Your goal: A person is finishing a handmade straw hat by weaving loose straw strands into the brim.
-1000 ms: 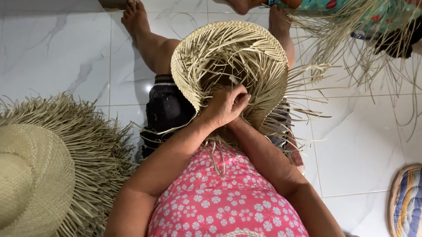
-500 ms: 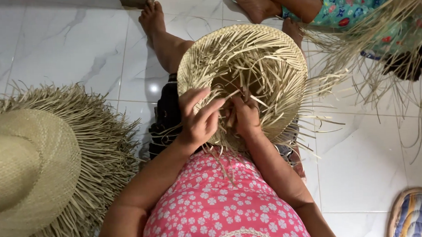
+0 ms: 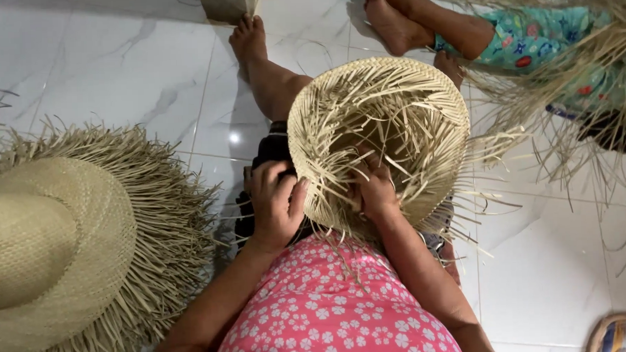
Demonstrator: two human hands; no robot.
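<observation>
place: home floor used as hat-weaving spot | evidence: white marble-look floor tiles (image 3: 115, 72); barefoot sitters; unfinished straw hats (image 3: 58, 240)

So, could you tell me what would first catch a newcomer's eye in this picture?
The half-woven straw hat at the centre, loose strands bristling from its rim, with the left hand at its near edge and the right hand inside it. At the left lies a big finished hat with a shaggy fringe on the white tiled floor. At the upper right, another person's bare foot and more loose straw.
</observation>
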